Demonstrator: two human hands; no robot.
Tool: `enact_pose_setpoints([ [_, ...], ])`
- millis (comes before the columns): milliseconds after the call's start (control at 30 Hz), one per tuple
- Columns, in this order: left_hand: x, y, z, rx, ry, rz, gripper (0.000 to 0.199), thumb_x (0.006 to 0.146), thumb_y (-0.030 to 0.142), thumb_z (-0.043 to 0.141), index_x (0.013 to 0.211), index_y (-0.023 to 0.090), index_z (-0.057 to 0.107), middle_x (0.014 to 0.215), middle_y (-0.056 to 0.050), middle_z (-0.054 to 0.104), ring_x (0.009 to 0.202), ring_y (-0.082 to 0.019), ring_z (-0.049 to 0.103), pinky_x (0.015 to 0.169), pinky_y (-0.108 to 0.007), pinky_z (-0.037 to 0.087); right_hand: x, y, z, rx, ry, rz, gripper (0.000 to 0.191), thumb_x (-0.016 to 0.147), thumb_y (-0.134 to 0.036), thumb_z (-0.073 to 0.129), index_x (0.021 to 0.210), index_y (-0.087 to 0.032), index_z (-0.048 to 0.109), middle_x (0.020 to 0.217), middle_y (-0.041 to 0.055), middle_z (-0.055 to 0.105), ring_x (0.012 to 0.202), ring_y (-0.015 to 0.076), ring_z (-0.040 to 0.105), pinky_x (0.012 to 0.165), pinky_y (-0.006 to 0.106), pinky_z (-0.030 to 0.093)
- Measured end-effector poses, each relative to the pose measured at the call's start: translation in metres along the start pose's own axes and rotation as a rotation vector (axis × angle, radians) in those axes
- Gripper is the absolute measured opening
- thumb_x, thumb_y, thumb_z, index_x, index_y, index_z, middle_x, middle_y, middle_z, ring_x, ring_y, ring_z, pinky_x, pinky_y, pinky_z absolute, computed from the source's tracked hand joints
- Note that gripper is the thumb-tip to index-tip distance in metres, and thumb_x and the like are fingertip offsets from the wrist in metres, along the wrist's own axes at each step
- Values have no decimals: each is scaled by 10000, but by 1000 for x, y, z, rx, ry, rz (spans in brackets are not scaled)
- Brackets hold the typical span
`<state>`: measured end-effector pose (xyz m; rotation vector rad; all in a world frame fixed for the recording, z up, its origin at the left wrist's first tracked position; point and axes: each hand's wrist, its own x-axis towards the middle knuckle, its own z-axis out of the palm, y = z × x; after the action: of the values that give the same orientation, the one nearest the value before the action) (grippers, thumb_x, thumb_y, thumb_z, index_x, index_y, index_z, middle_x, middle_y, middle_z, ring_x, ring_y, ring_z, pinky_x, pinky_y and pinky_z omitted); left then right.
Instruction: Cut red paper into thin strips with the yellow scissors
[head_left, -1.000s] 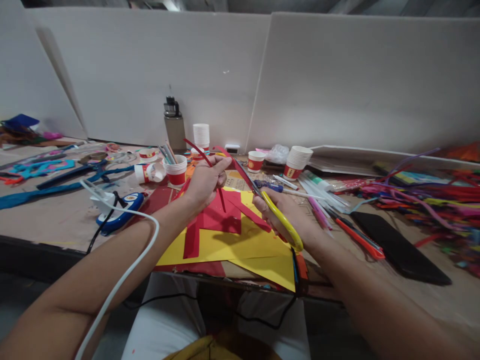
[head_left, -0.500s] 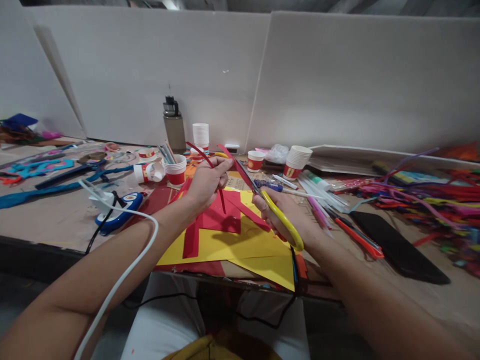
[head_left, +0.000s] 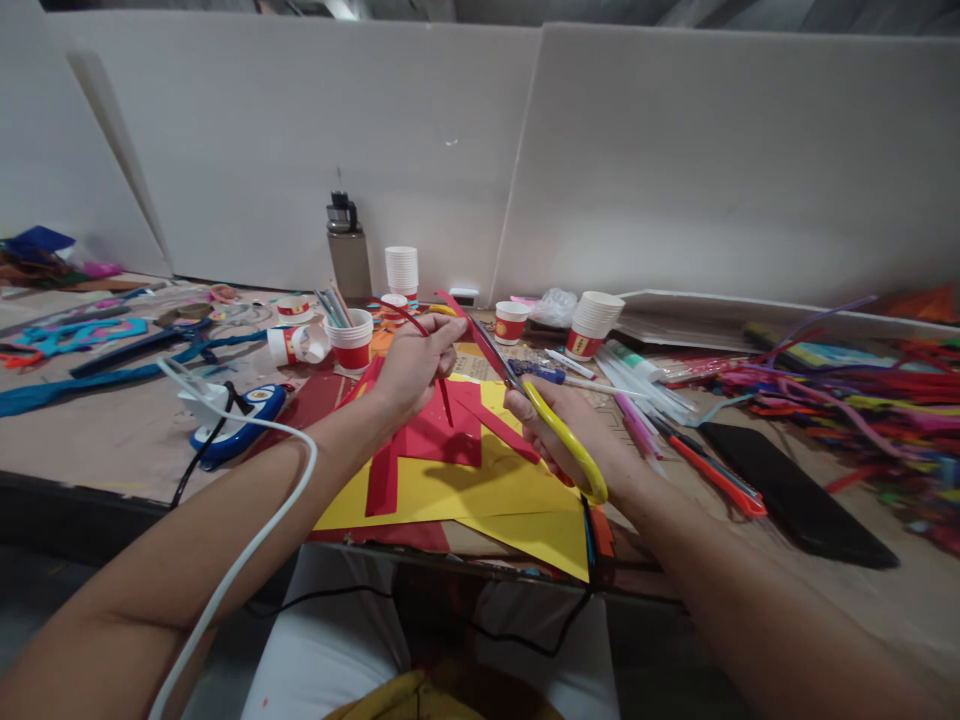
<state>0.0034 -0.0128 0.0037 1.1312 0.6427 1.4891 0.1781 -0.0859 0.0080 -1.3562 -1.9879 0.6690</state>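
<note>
A thin red strip is pinched in the left hand, its upper end drooping lower than half a second ago. Above yellow paper, another red strip is seen along the scissors, whose handles are gripped, virtually unmoved, by the right hand.

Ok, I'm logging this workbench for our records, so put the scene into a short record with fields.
Left hand: pinching a red strip
Right hand: gripping yellow-handled scissors, blades along the strip
Beneath: yellow paper with red pieces on top
Left side: upright cup holding sticks; tipped cup
Right side: black flat slab, orange cutter
Back: bottle, white panels
</note>
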Motion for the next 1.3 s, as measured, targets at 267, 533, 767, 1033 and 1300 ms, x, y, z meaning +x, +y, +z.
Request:
enact_pose_setpoints([
  [267, -1, -1, -1, -25, -20, -6, 211, 702, 264, 714, 694, 146, 538, 477, 77, 388, 371, -10, 317, 384, -160, 208, 0, -2, -1, 66, -45, 89, 385, 844, -561, 458, 704, -210, 384, 511, -65, 404, 394, 71, 368, 381, 192, 296],
  [533, 7, -1, -7, -99, 11, -98, 256, 728, 348, 663, 657, 139, 532, 571, 22, 524, 365, -4, 307, 357, -176, 183, -1, -1, -1, 59, -66, 39, 353, 858, -539, 457, 738, -209, 417, 506, -67, 417, 392, 75, 396, 390, 192, 343],
  [767, 15, 2, -15, -170, 55, -119, 262, 638, 250, 733, 670, 151, 492, 577, 43, 540, 378, 1, 316, 358, -165, 160, -3, -2, 0, 87, -113, 121, 380, 821, -581, 490, 754, -212, 430, 558, -56, 441, 380, 82, 425, 328, 185, 322],
  [1033, 13, 4, -12, -165, 50, -81, 271, 655, 195, 723, 650, 152, 456, 507, 83, 407, 379, -4, 296, 364, -156, 161, -1, 4, -1, -1, -62, -28, 323, 868, -506, 453, 783, -196, 488, 604, -36, 481, 456, 80, 425, 424, 197, 337],
  [1300, 9, 0, -9, -154, 9, -57, 252, 680, 198, 713, 634, 150, 470, 490, 83, 342, 394, -13, 296, 378, -164, 164, 0, 6, 0, -10, -58, -39, 325, 870, -512, 435, 801, -198, 482, 624, -31, 483, 475, 88, 421, 452, 212, 338],
])
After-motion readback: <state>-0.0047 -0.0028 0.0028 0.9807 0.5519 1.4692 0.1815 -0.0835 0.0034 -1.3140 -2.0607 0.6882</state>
